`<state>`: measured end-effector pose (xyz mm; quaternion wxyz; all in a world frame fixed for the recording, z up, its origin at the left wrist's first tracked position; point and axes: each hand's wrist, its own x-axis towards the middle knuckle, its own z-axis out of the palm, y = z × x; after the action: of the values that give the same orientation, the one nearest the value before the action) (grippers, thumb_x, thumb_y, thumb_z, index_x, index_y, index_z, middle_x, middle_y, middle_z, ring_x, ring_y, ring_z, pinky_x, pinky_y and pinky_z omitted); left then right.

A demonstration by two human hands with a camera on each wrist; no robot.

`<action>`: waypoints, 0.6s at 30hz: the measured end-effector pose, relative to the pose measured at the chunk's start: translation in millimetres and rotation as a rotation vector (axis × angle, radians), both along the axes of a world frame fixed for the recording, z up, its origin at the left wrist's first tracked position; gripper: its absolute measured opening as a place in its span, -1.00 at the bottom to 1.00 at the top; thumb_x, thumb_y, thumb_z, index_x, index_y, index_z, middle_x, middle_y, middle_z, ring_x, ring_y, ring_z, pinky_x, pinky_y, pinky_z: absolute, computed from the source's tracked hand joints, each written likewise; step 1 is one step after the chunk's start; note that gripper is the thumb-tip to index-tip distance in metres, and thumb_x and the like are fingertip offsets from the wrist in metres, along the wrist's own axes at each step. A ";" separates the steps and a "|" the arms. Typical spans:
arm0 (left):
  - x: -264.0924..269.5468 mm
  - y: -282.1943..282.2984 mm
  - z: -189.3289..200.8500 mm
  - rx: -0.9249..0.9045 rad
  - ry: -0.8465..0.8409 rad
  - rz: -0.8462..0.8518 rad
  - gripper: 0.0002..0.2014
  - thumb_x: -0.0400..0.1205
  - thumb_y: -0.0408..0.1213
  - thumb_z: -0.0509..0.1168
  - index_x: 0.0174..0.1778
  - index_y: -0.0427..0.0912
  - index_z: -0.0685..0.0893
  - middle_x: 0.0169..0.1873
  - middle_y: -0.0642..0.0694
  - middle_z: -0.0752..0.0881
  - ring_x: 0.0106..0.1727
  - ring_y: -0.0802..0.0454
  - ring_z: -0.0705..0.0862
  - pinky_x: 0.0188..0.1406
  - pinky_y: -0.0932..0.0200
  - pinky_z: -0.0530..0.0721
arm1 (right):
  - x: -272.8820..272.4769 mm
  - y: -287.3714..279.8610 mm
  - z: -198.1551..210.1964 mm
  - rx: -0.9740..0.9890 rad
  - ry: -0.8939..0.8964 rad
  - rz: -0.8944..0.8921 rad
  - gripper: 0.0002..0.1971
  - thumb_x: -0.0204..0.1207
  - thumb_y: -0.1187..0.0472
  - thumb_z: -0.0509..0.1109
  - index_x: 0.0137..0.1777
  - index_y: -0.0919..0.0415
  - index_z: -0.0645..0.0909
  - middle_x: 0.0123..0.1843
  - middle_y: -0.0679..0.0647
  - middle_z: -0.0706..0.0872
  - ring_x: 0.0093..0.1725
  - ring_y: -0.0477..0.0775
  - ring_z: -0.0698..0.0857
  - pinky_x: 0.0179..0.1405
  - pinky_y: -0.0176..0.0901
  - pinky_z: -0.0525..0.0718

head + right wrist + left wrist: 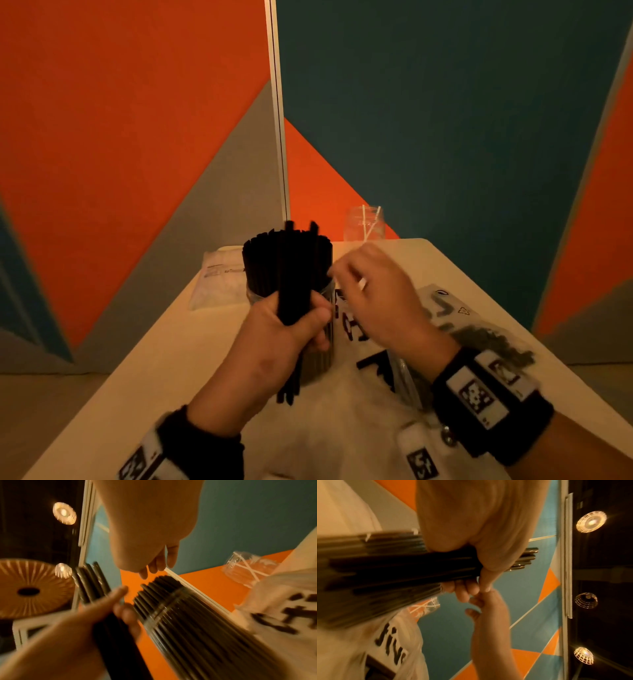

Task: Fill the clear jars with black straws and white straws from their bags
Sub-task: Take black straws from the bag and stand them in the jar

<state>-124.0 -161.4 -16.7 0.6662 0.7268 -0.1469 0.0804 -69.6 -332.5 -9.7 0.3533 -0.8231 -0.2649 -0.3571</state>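
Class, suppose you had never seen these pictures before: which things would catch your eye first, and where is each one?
First, the jar at the table's middle, packed with black straws. Next, the left hand just in front of it, gripping a bundle of more black ones, with the right hand beside the jar's rim, holding a white straw. Lastly, the far jar at the table's back edge holds only a few white ones.

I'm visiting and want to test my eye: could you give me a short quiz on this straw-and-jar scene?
1. True or false: the left hand grips a bundle of black straws.
2. What sits in the far jar? A) black straws B) a few white straws C) nothing
3. Fill in: the near jar is packed with ____ straws.

Key: 1 true; 2 B; 3 black.
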 end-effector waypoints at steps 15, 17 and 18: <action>25.3 16.5 60.7 -0.173 -0.425 0.071 -0.92 0.65 -0.35 0.37 0.00 -0.12 0.73 -0.42 -0.18 0.69 -0.28 -0.12 0.74 -0.05 0.03 0.74 | 4.5 42.3 -27.6 -0.338 0.047 -0.120 -0.78 0.54 0.06 0.44 0.15 0.01 0.58 0.10 -0.08 0.53 0.10 0.01 0.45 0.03 -0.10 0.53; 33.5 12.3 65.9 -0.157 -0.445 0.063 -0.92 0.66 -0.35 0.36 0.00 -0.11 0.72 -0.43 -0.15 0.68 -0.28 -0.13 0.72 0.01 -0.08 0.70 | 8.6 42.9 -25.9 -0.324 0.076 -0.098 -0.76 0.53 -0.04 0.45 0.07 0.02 0.53 0.06 -0.07 0.51 0.07 -0.02 0.43 -0.02 -0.16 0.46; 36.8 10.6 67.3 -0.145 -0.451 0.054 -0.93 0.67 -0.36 0.36 0.00 -0.13 0.72 -0.43 -0.13 0.68 -0.29 -0.12 0.70 0.03 -0.09 0.68 | 10.8 42.6 -25.2 -0.303 0.090 -0.082 -0.76 0.54 -0.07 0.44 0.03 0.03 0.52 0.03 -0.07 0.51 0.04 -0.04 0.40 -0.05 -0.20 0.38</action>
<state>-87.2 -150.8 50.6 0.6646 0.6442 -0.2664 0.2689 -58.8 -289.8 -34.9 0.2216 -0.8923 -0.2657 -0.2902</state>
